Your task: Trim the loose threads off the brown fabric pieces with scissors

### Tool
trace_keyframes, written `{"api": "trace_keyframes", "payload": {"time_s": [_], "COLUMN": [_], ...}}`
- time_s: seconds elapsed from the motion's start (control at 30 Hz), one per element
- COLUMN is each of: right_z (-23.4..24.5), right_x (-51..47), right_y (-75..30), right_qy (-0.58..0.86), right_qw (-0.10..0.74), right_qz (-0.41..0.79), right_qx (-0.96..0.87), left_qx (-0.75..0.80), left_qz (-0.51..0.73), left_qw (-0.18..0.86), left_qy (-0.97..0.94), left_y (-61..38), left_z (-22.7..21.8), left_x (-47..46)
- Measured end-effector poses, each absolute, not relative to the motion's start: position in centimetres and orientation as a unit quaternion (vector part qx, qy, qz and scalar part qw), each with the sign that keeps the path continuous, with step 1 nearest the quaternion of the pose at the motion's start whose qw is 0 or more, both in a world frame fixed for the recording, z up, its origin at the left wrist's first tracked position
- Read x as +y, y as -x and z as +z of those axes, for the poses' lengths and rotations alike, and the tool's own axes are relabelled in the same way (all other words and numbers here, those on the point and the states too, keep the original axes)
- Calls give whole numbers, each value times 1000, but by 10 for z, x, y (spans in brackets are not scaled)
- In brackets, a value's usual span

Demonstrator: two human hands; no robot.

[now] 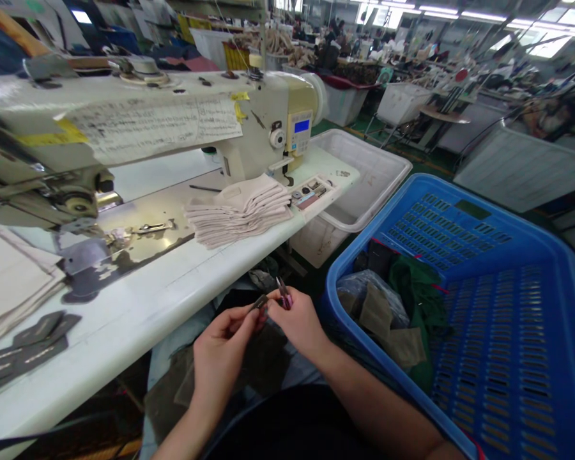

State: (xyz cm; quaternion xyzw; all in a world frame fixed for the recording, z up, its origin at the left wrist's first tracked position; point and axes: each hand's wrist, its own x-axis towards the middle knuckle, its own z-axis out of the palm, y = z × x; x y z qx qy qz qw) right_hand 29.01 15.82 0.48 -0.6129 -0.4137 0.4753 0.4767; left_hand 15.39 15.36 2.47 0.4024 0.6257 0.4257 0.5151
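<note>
Over my lap, my left hand (226, 338) pinches a small dark fabric piece (259, 302) between thumb and fingers. My right hand (301, 319) is closed around a pair of thread snips (284, 295), blades pointing up and away. Its fingertips meet the same fabric piece beside my left fingers. Dark olive cloth (172, 390) lies across my lap beneath both hands. Past my hands, a stack of folded beige fabric pieces (242, 211) rests on the sewing machine table (172, 291).
A sewing machine (172, 115) stands along the table. Beige panels (14, 281) and dark grey fabric tabs (26, 348) lie at the left. On my right is a blue basket (489, 255) holding green and olive cloth. Behind it stands a white bin (364, 166).
</note>
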Motion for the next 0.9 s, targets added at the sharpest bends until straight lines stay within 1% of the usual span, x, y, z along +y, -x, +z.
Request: {"api": "trace_keyframes", "payload": {"time_s": [0.07, 0.1, 0.13, 0.27, 0.37, 0.53, 0.6, 0.67, 0.77, 0.9], "right_z": [6, 7, 8, 14, 15, 12, 12, 13, 15, 16], "right_x": [158, 157, 157, 155, 154, 152, 150, 149, 149, 151], "right_y": [-291, -291, -291, -289, -285, -283, -284, -284, -284, -286], "right_qy": [629, 630, 627, 607, 604, 595, 595, 594, 589, 613], "right_qw": [481, 481, 480, 473, 479, 473, 470, 471, 478, 486], "right_qz": [380, 353, 348, 406, 438, 525, 537, 537, 522, 456], "right_qx": [-478, -496, -505, -493, -462, -383, -370, -370, -389, -423], "left_qx": [620, 617, 615, 602, 610, 591, 570, 557, 565, 595], "left_qz": [438, 441, 443, 442, 443, 451, 449, 444, 441, 433], "left_qw": [564, 580, 591, 594, 536, 364, 334, 326, 363, 536], "left_qy": [-325, -296, -279, -298, -380, -561, -602, -621, -595, -413], "left_y": [-151, -150, -149, -147, -147, -145, -143, -142, -143, -145], "left_z": [24, 24, 24, 24, 24, 25, 25, 25, 26, 31], "left_x": [158, 160, 162, 161, 153, 141, 139, 137, 136, 139]}}
